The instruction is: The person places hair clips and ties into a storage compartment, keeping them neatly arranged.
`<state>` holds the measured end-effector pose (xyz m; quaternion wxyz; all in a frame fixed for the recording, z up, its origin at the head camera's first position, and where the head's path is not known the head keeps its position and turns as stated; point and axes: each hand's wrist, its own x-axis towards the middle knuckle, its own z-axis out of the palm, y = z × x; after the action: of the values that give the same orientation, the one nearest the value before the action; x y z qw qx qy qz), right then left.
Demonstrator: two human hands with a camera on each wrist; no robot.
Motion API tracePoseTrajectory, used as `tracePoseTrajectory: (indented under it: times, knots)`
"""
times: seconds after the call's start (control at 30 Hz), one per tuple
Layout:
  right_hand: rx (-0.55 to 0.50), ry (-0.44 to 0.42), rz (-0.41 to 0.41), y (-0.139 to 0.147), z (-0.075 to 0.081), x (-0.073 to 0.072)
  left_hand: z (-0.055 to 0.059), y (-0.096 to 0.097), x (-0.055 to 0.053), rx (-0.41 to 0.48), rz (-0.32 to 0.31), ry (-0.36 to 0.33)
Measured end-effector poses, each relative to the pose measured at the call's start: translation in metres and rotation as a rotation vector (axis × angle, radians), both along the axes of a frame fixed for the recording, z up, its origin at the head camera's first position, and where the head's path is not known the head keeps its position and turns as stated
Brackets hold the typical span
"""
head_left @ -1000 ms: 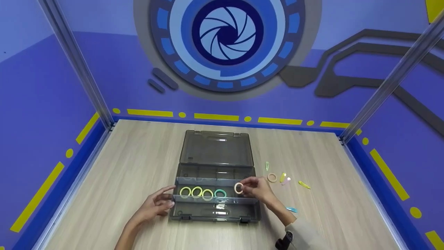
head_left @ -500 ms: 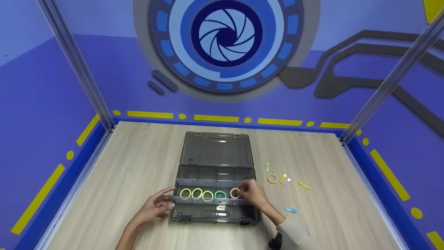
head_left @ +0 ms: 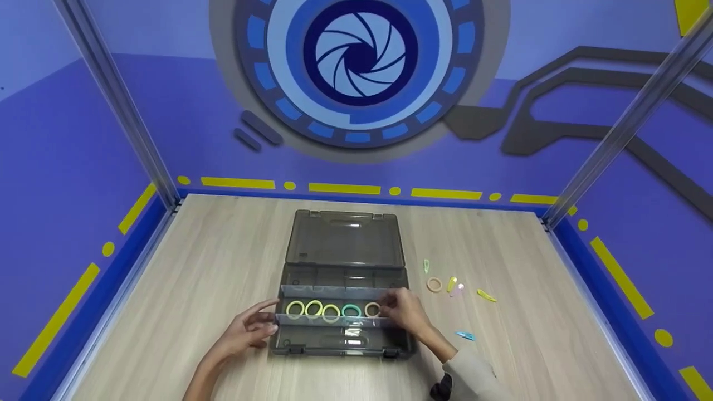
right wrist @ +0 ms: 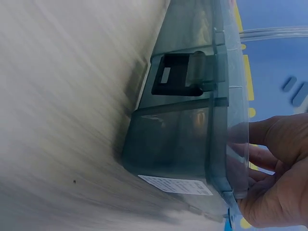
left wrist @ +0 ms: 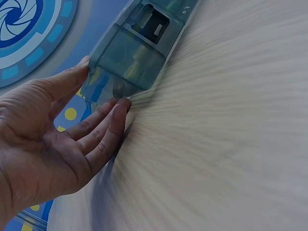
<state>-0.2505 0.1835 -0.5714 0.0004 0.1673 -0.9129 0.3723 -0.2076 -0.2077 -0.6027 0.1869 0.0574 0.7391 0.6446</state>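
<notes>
Furthest left, the left grip (head_left: 245, 334) is loosely spread, its fingertips touching the end of the open, smoky-grey translucent plastic box (head_left: 312, 341) without closing round anything, seemingly to steady it. To the right of that grip, in the box's middle compartment, sit three round yellow rings (head_left: 314, 302), then a round teal ring (head_left: 351, 305), then a round peach-coloured ring (head_left: 366, 309), last in the row. This last ring lies just left of the right grip (head_left: 406, 312) and touches its fingertips, which are drawn close together and appear to pinch its right edge. Whether the ring stands or leans is hard to tell.

The step in hand looks like setting that ring down beside the teal one; the next move seems to call for parting the right fingertips gently, so the ring isn't dragged out of line.

Beyond the right grip, to its right on the pale wood-grained worktop (head_left: 535, 334), lie a small slim green clip (head_left: 426, 266), a second peach ring (head_left: 428, 285), and a yellow and a pink clip side by side. A slim blue clip (head_left: 465, 335) lies near the right forearm.
</notes>
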Motion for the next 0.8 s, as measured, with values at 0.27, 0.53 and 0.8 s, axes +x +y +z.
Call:
tracePoseTrajectory:
  times: [0.27,0.53,0.8]
  knots:
    - [-0.132,-0.071,0.072,0.009,-0.002,0.001,0.003,0.0,0.0,0.012,-0.01,0.002]
    - [-0.263,-0.158,0.119,0.017,0.0,0.002,0.004,-0.004,0.003,-0.005,0.009,-0.025]
    - [-0.334,-0.224,0.096,0.036,0.016,0.005,0.004,0.001,0.0,-0.011,-0.01,-0.016]
